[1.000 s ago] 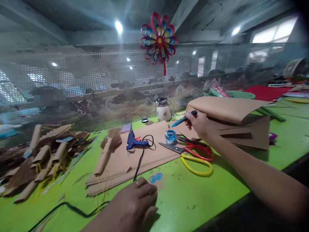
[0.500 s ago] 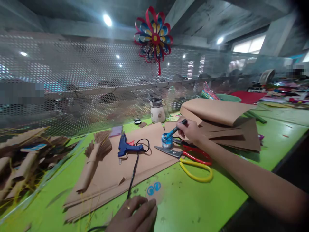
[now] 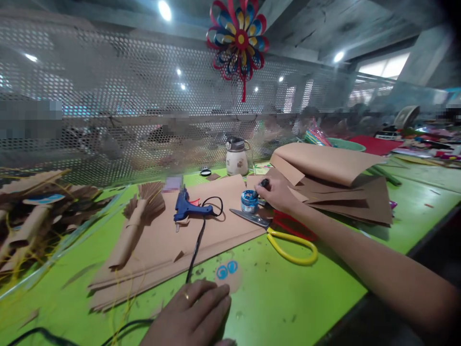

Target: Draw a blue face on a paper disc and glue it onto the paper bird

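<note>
So on this green table (image 3: 273, 300), the left hand (image 3: 194, 313) rests palm-down, fingers loosely together, while the right hand (image 3: 276, 194) is over at a blue-smeared jar (image 3: 248, 203), pinching a dark pen-like tool (image 3: 265, 183) at its mouth; loading colour, I'd guess, and lifting out calls for a light wrist. Flat by the left fingertips: a little brown cutout (image 3: 232, 283), two blue circles (image 3: 227, 270) on it.

A looped flower ornament (image 3: 241, 40) (red, blue and yellow) hangs before a perforated screen (image 3: 144, 91); a white bottle (image 3: 236, 163) stands below.
</note>
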Tool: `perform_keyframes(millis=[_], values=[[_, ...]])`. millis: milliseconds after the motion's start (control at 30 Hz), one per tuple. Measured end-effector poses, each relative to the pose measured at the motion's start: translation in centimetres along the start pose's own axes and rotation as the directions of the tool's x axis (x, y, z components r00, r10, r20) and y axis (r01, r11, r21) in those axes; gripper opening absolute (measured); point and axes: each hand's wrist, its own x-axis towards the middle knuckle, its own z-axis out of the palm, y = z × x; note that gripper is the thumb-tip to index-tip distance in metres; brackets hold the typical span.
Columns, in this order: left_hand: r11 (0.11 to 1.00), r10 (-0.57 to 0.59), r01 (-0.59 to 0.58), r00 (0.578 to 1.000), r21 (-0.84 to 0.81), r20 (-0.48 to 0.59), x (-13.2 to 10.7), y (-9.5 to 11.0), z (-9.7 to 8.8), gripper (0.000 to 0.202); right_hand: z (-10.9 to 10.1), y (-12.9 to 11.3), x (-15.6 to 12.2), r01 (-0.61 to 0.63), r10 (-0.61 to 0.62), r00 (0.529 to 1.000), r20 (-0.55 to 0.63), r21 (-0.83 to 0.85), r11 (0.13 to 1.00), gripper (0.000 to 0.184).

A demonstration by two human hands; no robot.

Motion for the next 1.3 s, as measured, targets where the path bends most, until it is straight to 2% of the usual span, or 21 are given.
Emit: perform_keyframes(millis=[67, 133, 167, 200, 233, 367, 533, 667, 767, 900, 967, 1133, 1300], values=[[0.998, -0.051, 0.049, 0.995, -0.027, -0.083, 0.1, 0.5, 0.4, 0.028, 0.2, 0.1, 0.0, 0.008, -0.008, 1.0, 0.002, 0.018, 1.0, 0.018], [0.992, -0.118, 0.107, 0.971, -0.063, -0.209, 0.4, 1.2, 0.5, 0.033, -0.1, 0.1, 0.0, -0.001, 0.002, 1.0, -0.022, 0.049, 0.999, 0.022], [0.986, -0.158, 0.144, 0.966, -0.081, -0.206, 0.6, 1.5, 0.2, 0.032, -0.4, 0.1, 0.0, -0.008, 0.011, 0.999, -0.044, 0.071, 0.997, 0.024], [0.985, -0.156, 0.143, 0.977, -0.094, -0.148, 0.8, 1.8, -0.2, 0.029, -0.8, 0.0, 0.0, -0.015, 0.022, 0.997, -0.069, 0.098, 0.995, 0.027], [0.979, -0.167, 0.168, 0.986, -0.116, 0.015, 1.1, 2.0, -0.7, 0.026, -1.2, -0.2, -0.1, -0.021, 0.034, 0.995, -0.096, 0.129, 0.991, 0.029], [0.957, -0.229, 0.24, 0.97, -0.16, 0.082, 1.9, 2.6, -2.6, 0.024, -2.6, -1.5, -0.4, -0.018, 0.072, 0.979, -0.192, 0.273, 0.962, 0.032], [0.94, -0.278, 0.295, 0.953, -0.171, 0.117, 2.1, 3.1, -2.7, 0.033, -3.1, -3.6, -1.3, -0.045, 0.146, 0.971, -0.188, 0.459, 0.887, 0.029], [0.943, -0.271, 0.29, 0.954, -0.166, 0.126, 2.2, 3.1, -2.8, 0.037, -2.7, -5.2, -2.8, -0.116, 0.177, 0.982, -0.064, 0.537, 0.836, 0.026], [0.945, -0.264, 0.283, 0.956, -0.167, 0.127, 2.2, 3.0, -2.8, 0.035, -1.9, -6.1, -4.8, -0.193, 0.16, 0.981, 0.109, 0.534, 0.823, 0.018], [0.944, -0.268, 0.285, 0.956, -0.167, 0.119, 2.1, 2.8, -2.6, 0.033, -0.8, -6.6, -7.3, -0.269, 0.102, 0.918, 0.384, 0.413, 0.87, 0.018], [0.942, -0.266, 0.283, 0.957, -0.178, 0.115, 2.1, 2.8, -2.5, 0.033, -0.6, -6.5, -7.9, -0.26, 0.076, 0.9, 0.429, 0.389, 0.884, 0.021], [0.939, -0.268, 0.284, 0.958, -0.194, 0.102, 1.9, 3.0, -2.3, 0.03, -0.3, -6.3, -7.9, -0.212, 0.039, 0.89, 0.454, 0.336, 0.918, 0.015], [0.935, -0.269, 0.287, 0.957, -0.207, 0.109, 2.0, 3.0, -2.3, 0.029, 0.1, -7.0, -8.1, -0.205, 0.021, 0.864, 0.502, 0.315, 0.927, 0.015]])
